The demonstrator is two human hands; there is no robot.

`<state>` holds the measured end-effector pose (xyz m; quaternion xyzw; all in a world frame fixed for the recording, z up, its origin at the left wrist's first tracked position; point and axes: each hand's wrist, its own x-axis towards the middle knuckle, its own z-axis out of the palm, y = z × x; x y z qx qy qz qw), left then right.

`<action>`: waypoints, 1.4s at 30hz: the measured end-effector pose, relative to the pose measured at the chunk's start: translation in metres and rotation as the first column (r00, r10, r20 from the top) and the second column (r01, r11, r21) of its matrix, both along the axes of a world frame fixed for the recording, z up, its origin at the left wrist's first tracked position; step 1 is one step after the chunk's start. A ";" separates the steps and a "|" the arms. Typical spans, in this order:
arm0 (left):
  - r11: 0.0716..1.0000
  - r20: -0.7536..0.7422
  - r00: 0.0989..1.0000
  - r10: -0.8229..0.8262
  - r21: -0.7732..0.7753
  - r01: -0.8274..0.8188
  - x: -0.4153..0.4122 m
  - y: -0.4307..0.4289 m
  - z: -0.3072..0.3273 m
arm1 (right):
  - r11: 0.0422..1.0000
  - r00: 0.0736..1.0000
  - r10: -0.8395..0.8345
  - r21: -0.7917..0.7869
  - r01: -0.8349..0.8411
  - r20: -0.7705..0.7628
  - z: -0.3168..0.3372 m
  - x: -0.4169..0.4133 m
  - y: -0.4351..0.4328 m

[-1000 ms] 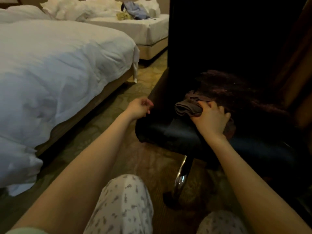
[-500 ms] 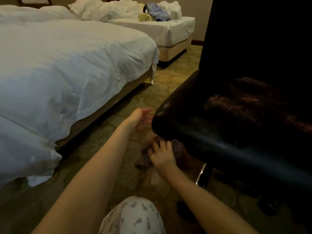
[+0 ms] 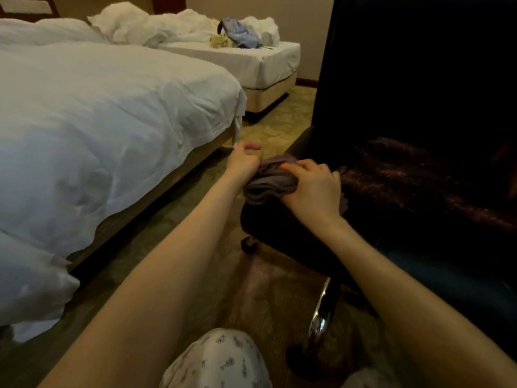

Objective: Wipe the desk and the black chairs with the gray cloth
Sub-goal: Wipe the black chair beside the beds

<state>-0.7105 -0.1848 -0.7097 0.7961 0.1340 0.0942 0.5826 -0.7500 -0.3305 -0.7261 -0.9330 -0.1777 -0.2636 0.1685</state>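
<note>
A bunched gray cloth (image 3: 268, 182) rests at the front left corner of the black chair (image 3: 293, 228) seat. My right hand (image 3: 313, 186) presses on the cloth from the right, fingers curled over it. My left hand (image 3: 243, 161) grips the cloth's left side with closed fingers. The chair's tall black backrest (image 3: 405, 79) fills the right of the view. A dark reddish worn patch (image 3: 414, 175) covers the seat behind my right hand. The desk is out of sight.
A white bed (image 3: 98, 121) runs along the left, a second bed (image 3: 251, 60) with clothes stands behind it. Patterned carpet (image 3: 167, 225) lies between bed and chair. A chrome chair leg (image 3: 321, 317) and a caster (image 3: 249, 245) sit below the seat. My knee (image 3: 221, 359) is at bottom centre.
My right hand picked the cloth up from the floor under the seat edge and brought it back onto the seat corner. My left hand closed onto the cloth.
</note>
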 end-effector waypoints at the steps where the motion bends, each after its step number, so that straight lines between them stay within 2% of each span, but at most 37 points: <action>1: 0.999 -0.013 0.999 -0.033 -0.001 0.033 0.005 -0.008 0.000 | 0.998 0.998 -0.056 0.027 0.058 -0.039 0.006 0.012 -0.011; 3: 0.993 -0.037 0.993 -0.108 0.032 0.110 0.009 -0.026 0.002 | 0.982 0.987 -0.150 0.104 0.155 -0.055 0.018 0.035 -0.034; 5: 0.972 -0.077 0.980 -0.185 0.133 0.194 0.011 -0.036 -0.002 | 0.956 0.966 -0.256 0.135 0.259 -0.036 0.030 0.062 -0.058; 9: 0.942 -0.128 0.979 -0.161 0.276 0.191 0.012 -0.029 -0.022 | 0.888 0.900 -0.432 0.147 0.437 -0.061 0.042 0.116 -0.105; 11: 0.947 -0.165 0.980 -0.114 0.279 0.157 0.016 -0.016 -0.034 | 0.863 0.872 -0.472 0.135 0.487 -0.133 0.030 0.136 -0.125; 13: 0.968 -0.219 0.972 -0.087 0.213 0.135 0.018 -0.003 -0.049 | 0.864 0.845 -0.476 0.051 0.501 -0.242 0.010 0.147 -0.133; 15: 0.986 -0.260 0.963 -0.073 0.127 0.109 0.021 0.006 -0.061 | 0.897 0.849 -0.438 -0.073 0.437 -0.295 -0.005 0.152 -0.132; 17: 0.992 -0.262 0.962 -0.076 0.078 0.099 0.022 0.008 -0.066 | 0.925 0.878 -0.379 -0.103 0.365 -0.294 -0.004 0.151 -0.129; 21: 0.991 -0.225 0.974 -0.034 0.117 0.062 0.024 0.005 -0.068 | 0.961 0.904 -0.274 -0.114 0.250 -0.328 0.000 0.132 -0.113; 28: 0.993 -0.169 0.986 0.000 0.118 0.020 0.015 0.001 -0.068 | 0.983 0.954 -0.103 -0.172 0.055 -0.280 -0.002 0.061 -0.075; 33: 0.993 -0.120 0.993 0.005 0.115 0.009 0.001 -0.003 -0.066 | 0.951 0.983 -0.007 -0.305 -0.050 -0.183 -0.025 0.006 -0.053; 38: 0.996 0.004 0.999 -0.041 0.076 0.041 -0.027 -0.011 -0.070 | 0.901 0.991 0.078 -0.434 -0.023 0.109 -0.068 -0.028 -0.043; 40: 0.997 -0.007 0.998 -0.055 0.047 0.055 -0.041 -0.010 -0.075 | 0.871 0.975 0.164 -0.486 -0.070 0.153 -0.084 -0.035 -0.040; 42: 0.997 -0.088 0.993 -0.074 0.019 0.076 -0.051 -0.008 -0.078 | 0.835 0.947 0.268 -0.533 -0.137 0.177 -0.099 -0.045 -0.034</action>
